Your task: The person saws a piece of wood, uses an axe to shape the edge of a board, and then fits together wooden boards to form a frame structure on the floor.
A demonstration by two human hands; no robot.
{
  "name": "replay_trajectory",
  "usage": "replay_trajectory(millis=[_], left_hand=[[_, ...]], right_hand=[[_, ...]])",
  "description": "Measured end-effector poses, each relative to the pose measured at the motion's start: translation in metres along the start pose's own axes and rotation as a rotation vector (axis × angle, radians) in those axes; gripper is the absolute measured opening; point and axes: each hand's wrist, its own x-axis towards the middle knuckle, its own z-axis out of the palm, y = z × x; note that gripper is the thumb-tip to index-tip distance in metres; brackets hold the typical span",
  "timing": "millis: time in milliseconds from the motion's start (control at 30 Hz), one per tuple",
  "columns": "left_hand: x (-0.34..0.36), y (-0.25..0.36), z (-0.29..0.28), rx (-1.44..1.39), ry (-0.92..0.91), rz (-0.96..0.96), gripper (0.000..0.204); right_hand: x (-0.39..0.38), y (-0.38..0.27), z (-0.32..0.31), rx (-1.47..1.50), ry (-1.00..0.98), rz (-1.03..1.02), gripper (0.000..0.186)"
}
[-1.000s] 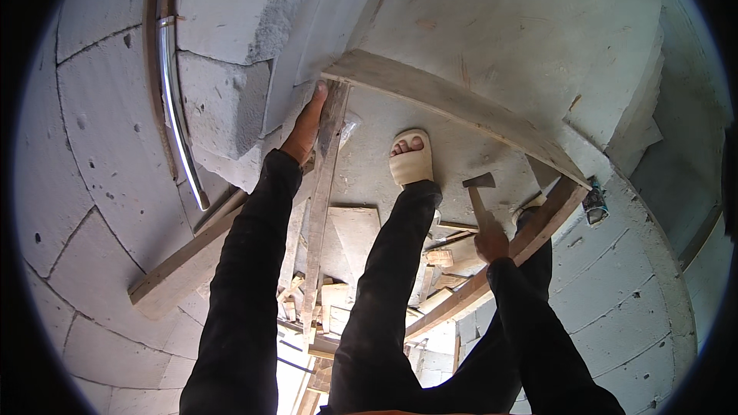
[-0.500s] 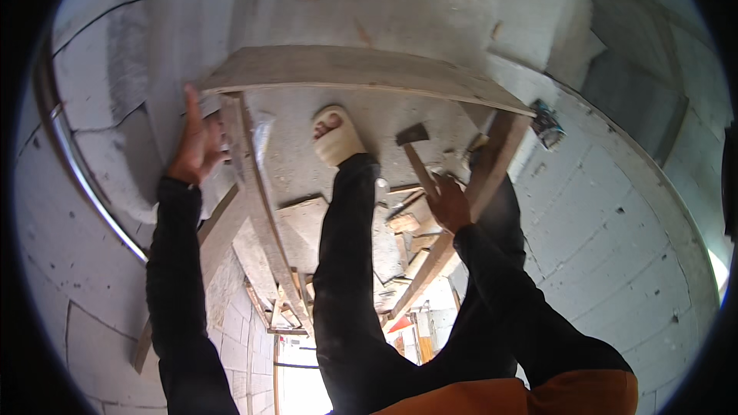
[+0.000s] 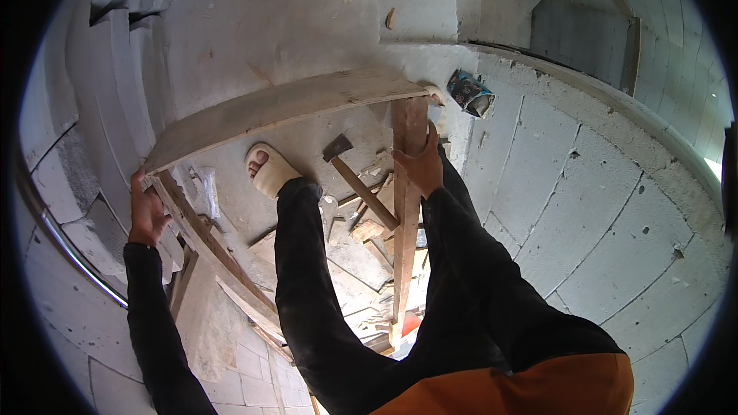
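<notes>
My left hand (image 3: 146,211) grips the top end of a slanted wooden board (image 3: 207,242) on the left, beside the grey block wall. My right hand (image 3: 419,165) is closed around an upright wooden plank (image 3: 401,261) on the right. A wide cross board (image 3: 284,107) spans the tops of both. Between them a hammer (image 3: 361,184) with a wooden handle lies on the concrete ledge, apart from my right hand. My foot in a pale sandal (image 3: 269,170) rests on that ledge, the black trouser leg running down from it.
Grey block walls (image 3: 600,207) curve around on both sides. A crumpled blue and black packet (image 3: 469,92) sits on the right wall top. Wood offcuts (image 3: 369,261) litter the floor below. A metal pipe (image 3: 69,253) runs along the left wall.
The view has swung right and down. My right hand no longer holds the hammer, which now lies on the ledge, and it has taken hold of the upright plank. My left hand stays on the left board.
</notes>
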Motion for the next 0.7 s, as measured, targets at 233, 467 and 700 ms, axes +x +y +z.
replay_trajectory(millis=[233,467,700], left_hand=[[0.011,-0.012,0.047,0.067,-0.005,0.012,0.093],[0.009,-0.008,0.077,0.096,0.037,0.026,0.089],[0.008,-0.012,0.087,0.08,0.06,0.037,0.09]], right_hand=[[0.019,0.034,-0.037,0.035,0.01,-0.001,0.12],[0.034,0.042,-0.053,0.022,-0.14,-0.036,0.118],[0.08,0.058,-0.101,1.075,-0.548,0.532,0.091]])
